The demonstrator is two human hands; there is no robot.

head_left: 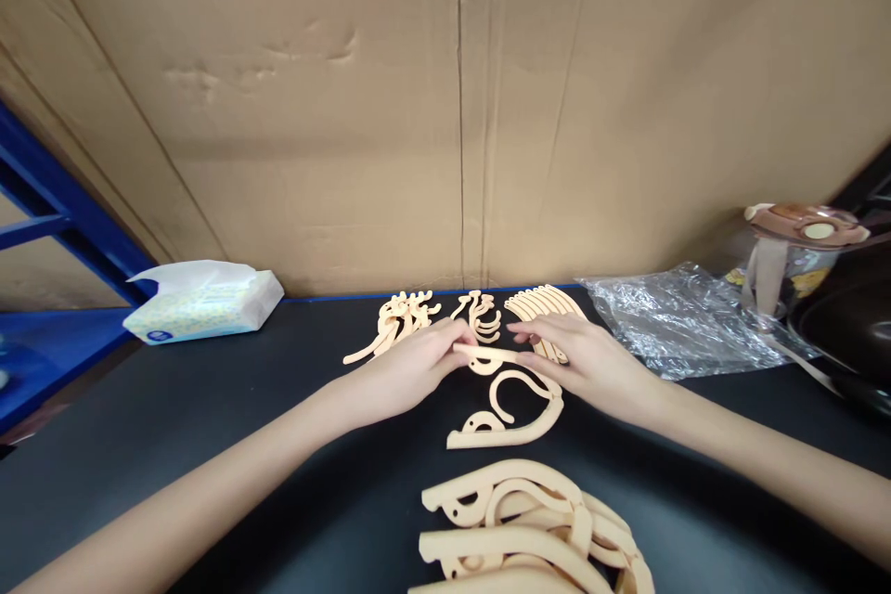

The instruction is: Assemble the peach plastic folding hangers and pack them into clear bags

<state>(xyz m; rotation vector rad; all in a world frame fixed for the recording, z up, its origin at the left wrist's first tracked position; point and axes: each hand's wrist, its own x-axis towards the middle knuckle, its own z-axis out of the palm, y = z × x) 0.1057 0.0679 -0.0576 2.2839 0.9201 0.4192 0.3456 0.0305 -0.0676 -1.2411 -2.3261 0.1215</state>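
My left hand (407, 376) pinches the left end of a beige plastic hanger arm (497, 355). The fingers of my right hand (591, 357) are closed on its right end, so the arm lies level between both hands. Just below it on the black table rests a folding hanger (525, 432) with a curved hook. Behind my hands are a pile of loose beige parts (400, 320), a small group of hooks (484, 316) and a neat row of hanger arms (547, 302), partly covered by my right hand.
Several folded hangers (508, 540) are stacked at the near edge. A tissue pack (201, 302) stands at the left, beside a blue metal frame (70, 213). At the right lie a clear plastic bag (668, 320) and a lidded bottle (800, 232). Cardboard (348, 111) walls off the back.
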